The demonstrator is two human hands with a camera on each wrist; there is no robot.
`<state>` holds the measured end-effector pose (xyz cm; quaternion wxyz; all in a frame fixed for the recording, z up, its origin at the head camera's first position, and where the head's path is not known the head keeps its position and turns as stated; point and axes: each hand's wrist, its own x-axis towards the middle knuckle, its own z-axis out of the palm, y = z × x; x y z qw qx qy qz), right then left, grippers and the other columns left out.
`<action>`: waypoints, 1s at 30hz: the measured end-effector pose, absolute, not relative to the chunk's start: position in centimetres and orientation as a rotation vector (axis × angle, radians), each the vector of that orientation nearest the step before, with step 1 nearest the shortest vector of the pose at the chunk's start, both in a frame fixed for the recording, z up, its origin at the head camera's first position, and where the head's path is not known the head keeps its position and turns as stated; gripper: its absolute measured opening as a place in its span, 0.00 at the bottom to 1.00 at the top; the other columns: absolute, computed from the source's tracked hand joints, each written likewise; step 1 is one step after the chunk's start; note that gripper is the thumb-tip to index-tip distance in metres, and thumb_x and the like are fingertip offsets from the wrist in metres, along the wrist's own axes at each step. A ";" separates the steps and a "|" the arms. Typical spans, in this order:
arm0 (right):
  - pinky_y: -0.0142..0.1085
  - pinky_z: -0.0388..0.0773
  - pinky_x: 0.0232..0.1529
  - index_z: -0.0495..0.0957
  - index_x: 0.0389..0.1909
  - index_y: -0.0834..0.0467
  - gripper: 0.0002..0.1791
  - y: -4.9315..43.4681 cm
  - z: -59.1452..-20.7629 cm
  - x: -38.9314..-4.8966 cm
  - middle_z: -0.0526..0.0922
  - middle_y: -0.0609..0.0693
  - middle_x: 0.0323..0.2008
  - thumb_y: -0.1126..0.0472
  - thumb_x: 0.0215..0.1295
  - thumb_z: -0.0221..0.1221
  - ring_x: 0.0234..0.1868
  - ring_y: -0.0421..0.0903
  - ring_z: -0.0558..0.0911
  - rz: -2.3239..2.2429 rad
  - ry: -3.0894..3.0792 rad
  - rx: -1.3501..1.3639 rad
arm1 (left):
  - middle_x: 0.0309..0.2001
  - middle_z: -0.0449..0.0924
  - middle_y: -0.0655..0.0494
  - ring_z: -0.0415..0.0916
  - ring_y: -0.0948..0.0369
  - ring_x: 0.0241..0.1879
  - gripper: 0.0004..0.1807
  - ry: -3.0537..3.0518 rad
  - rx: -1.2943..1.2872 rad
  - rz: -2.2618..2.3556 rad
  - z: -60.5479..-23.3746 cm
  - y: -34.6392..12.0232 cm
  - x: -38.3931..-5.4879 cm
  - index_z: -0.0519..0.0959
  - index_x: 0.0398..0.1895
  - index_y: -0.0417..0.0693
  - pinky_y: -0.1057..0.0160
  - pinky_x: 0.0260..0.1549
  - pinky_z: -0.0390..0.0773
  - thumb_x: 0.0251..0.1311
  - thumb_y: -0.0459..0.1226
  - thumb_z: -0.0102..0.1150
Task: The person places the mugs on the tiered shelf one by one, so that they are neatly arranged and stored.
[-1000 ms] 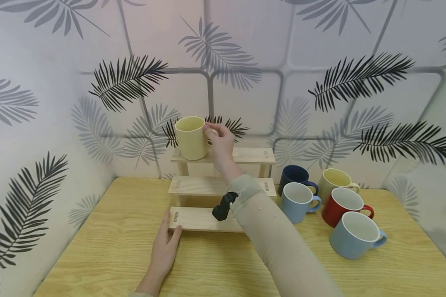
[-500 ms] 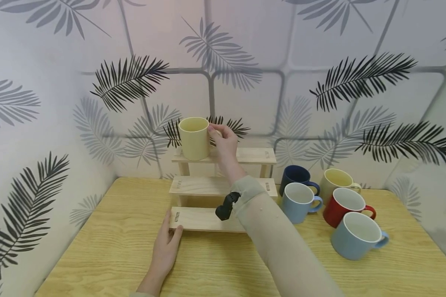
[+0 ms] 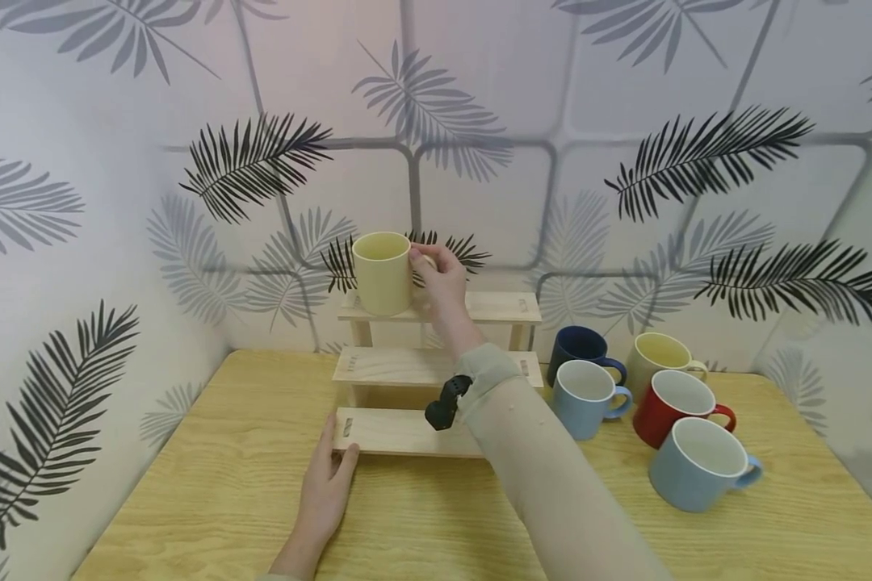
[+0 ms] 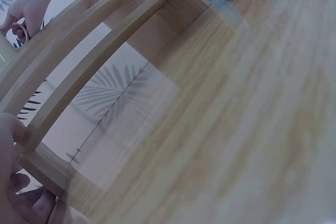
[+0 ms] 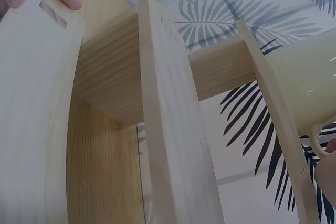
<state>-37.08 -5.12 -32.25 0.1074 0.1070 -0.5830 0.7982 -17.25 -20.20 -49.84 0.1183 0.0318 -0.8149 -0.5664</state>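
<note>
A pale yellow mug (image 3: 382, 278) stands upright at the left part of the top tier of a three-tier wooden display shelf (image 3: 400, 367). My right hand (image 3: 442, 282) pinches its handle, which points right; in the right wrist view the mug's base meets the top board. At the lowest tier's left end, my left hand (image 3: 324, 488) grips the corner, thumb at the front edge and fingers along the side. The left wrist view shows my left hand (image 4: 13, 177) around the shelf's end, partly cut off by the frame.
Right of the shelf, several mugs stand on the wooden table (image 3: 211, 484): navy (image 3: 580, 345), two light blue (image 3: 581, 403), red (image 3: 654, 411) and another yellow (image 3: 661, 355). A patterned wall (image 3: 480, 218) rises close behind the shelf.
The yellow mug and my right hand have shifted slightly right along the top tier, then nearly stopped. My left hand keeps its place on the shelf.
</note>
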 end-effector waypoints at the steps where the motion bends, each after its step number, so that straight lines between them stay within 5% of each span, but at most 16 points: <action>1: 0.34 0.68 0.60 0.81 0.44 0.59 0.12 -5.0 -32.4 -37.0 0.81 0.47 0.47 0.59 0.62 0.63 0.55 0.40 0.74 2.326 -1.744 0.324 | 0.74 0.44 0.42 0.48 0.48 0.71 0.37 -2.383 0.096 -1.654 -49.9 -20.2 -17.2 0.42 0.77 0.48 0.54 0.65 0.57 0.72 0.47 0.45; 8: 0.38 0.70 0.57 0.80 0.50 0.56 0.16 -3.6 -32.5 -36.7 0.75 0.48 0.51 0.52 0.67 0.58 0.53 0.43 0.72 2.043 -1.997 0.472 | 0.74 0.45 0.41 0.49 0.47 0.70 0.37 -2.380 0.087 -1.653 -49.9 -20.0 -17.1 0.42 0.77 0.48 0.53 0.65 0.58 0.72 0.46 0.45; 18: 0.46 0.56 0.68 0.71 0.64 0.55 0.24 -0.4 -32.0 -35.2 0.66 0.51 0.65 0.54 0.69 0.57 0.68 0.49 0.60 1.217 -2.308 0.828 | 0.74 0.44 0.42 0.48 0.46 0.71 0.37 -2.410 0.100 -1.618 -49.9 -20.1 -17.2 0.42 0.77 0.51 0.51 0.65 0.57 0.73 0.49 0.43; 30: 0.55 0.52 0.67 0.61 0.70 0.59 0.32 4.4 -34.7 -30.8 0.62 0.56 0.69 0.56 0.68 0.58 0.70 0.54 0.56 0.949 -2.302 1.047 | 0.74 0.43 0.42 0.47 0.46 0.71 0.37 -2.422 0.089 -1.607 -50.0 -20.2 -17.1 0.41 0.77 0.49 0.51 0.65 0.58 0.73 0.49 0.43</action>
